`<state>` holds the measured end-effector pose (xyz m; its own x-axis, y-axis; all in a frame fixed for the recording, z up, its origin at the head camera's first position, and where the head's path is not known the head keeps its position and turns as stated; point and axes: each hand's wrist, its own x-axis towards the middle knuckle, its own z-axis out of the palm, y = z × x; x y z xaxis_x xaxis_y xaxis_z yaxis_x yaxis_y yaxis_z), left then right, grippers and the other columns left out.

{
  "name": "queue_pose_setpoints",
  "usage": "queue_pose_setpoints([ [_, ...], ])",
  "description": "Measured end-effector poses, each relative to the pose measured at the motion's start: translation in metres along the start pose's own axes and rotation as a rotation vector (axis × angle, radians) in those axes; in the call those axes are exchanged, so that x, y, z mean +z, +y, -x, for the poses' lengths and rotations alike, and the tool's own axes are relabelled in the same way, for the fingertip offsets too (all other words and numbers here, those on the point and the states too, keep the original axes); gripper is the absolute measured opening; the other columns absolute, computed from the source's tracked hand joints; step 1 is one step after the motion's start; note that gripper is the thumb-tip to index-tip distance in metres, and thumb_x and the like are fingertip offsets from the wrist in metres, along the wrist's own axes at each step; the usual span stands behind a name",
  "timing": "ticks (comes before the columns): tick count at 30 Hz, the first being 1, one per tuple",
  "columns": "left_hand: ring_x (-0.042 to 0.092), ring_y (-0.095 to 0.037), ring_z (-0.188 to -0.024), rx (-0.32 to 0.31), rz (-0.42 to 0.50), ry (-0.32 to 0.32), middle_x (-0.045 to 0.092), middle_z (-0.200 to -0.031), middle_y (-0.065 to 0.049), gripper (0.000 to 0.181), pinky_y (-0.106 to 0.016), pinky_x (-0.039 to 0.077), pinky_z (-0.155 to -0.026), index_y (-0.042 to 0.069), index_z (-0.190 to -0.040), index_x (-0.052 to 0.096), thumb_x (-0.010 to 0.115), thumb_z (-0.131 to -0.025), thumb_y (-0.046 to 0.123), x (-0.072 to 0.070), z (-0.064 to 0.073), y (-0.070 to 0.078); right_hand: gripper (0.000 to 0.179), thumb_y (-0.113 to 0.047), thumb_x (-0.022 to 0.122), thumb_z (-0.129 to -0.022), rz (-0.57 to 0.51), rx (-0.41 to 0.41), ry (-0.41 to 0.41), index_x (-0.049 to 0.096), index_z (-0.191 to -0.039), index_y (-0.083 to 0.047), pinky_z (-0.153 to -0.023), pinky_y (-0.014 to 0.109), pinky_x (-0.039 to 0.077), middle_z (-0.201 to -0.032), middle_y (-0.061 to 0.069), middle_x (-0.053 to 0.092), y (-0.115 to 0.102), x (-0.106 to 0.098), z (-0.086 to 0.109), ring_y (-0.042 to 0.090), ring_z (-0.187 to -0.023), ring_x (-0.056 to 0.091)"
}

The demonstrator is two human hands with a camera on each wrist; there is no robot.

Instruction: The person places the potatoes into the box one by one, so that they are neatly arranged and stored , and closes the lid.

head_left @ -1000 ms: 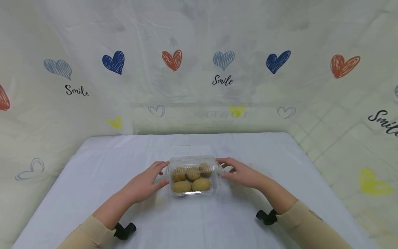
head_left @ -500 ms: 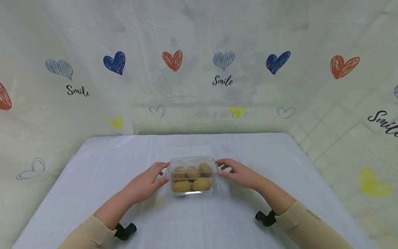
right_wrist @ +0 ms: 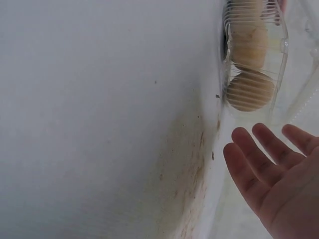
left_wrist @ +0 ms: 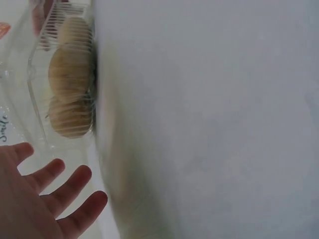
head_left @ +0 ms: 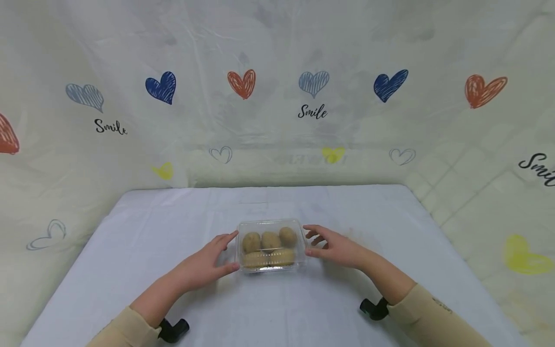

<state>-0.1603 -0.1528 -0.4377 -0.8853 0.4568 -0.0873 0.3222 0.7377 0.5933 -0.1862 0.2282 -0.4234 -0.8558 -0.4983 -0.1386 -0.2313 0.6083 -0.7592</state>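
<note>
A clear plastic clamshell box (head_left: 269, 270) holding several potatoes (head_left: 270, 240) sits mid-table. Its transparent lid (left_wrist: 15, 94) appears raised at an angle in the left wrist view. My left hand (head_left: 201, 265) is at the box's left side, thumb and fingers spread, fingertips beside the wall. On the other side, my right hand (head_left: 336, 245) lies with relaxed fingers close to the right wall. Neither hand curls around the box, and whether the fingertips touch it is hard to tell. Both wrist views show the fingers extended, with potatoes visible through the ridged wall.
A white cloth (head_left: 269, 308) covers the table. Brownish stains (right_wrist: 197, 164) mark it near the right hand. Behind stands a pale backdrop (head_left: 269, 125) printed with hearts and "Smile". A black wrist-worn device (head_left: 173, 331) shows at the left sleeve, and another device (head_left: 375, 308) at the right.
The ridged band of the clear lid has shifted from over the far potatoes to over the near ones. My left thumb has moved slightly nearer me; both hands stay beside the box.
</note>
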Motion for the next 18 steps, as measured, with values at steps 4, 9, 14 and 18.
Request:
queue_pose_setpoints([
  [4, 0.047, -0.02, -0.132, -0.039, 0.044, -0.025, 0.031, -0.157, 0.003, 0.087, -0.051, 0.041, -0.102, 0.033, -0.159, 0.018, 0.063, -0.09, 0.06, 0.004, 0.001, 0.001, 0.073, -0.035, 0.069, -0.094, 0.01, 0.011, -0.013, 0.034, -0.153, -0.01, -0.094, 0.043, 0.049, -0.133, 0.01, 0.055, 0.001, 0.001, 0.0, 0.026, -0.116, 0.058],
  [9, 0.048, -0.02, -0.131, -0.062, 0.073, -0.037, 0.034, -0.156, 0.004, 0.09, -0.051, 0.041, -0.103, 0.033, -0.159, 0.018, 0.066, -0.088, 0.059, 0.004, 0.002, 0.004, 0.08, -0.035, 0.072, -0.092, -0.004, 0.031, -0.034, 0.03, -0.154, -0.008, -0.092, 0.042, 0.049, -0.129, 0.01, 0.057, 0.003, 0.005, -0.001, 0.023, -0.11, 0.06],
  [14, 0.055, -0.016, -0.116, -0.072, 0.186, -0.09, 0.044, -0.146, 0.0, 0.09, -0.043, 0.046, -0.094, 0.03, -0.16, 0.013, 0.068, -0.091, 0.051, 0.005, -0.001, 0.003, 0.086, -0.034, 0.074, -0.091, -0.018, 0.025, -0.035, 0.025, -0.155, -0.006, -0.09, 0.042, 0.05, -0.126, 0.011, 0.06, 0.002, 0.01, -0.002, 0.019, -0.104, 0.063],
  [18, 0.06, -0.013, -0.103, -0.073, 0.306, -0.134, 0.052, -0.133, -0.004, 0.089, -0.037, 0.049, -0.084, 0.024, -0.161, 0.01, 0.067, -0.094, 0.041, 0.005, -0.004, 0.004, 0.089, -0.031, 0.074, -0.091, -0.041, 0.002, -0.041, 0.02, -0.156, -0.002, -0.087, 0.041, 0.051, -0.123, 0.011, 0.063, -0.001, 0.011, -0.002, 0.019, -0.101, 0.063],
])
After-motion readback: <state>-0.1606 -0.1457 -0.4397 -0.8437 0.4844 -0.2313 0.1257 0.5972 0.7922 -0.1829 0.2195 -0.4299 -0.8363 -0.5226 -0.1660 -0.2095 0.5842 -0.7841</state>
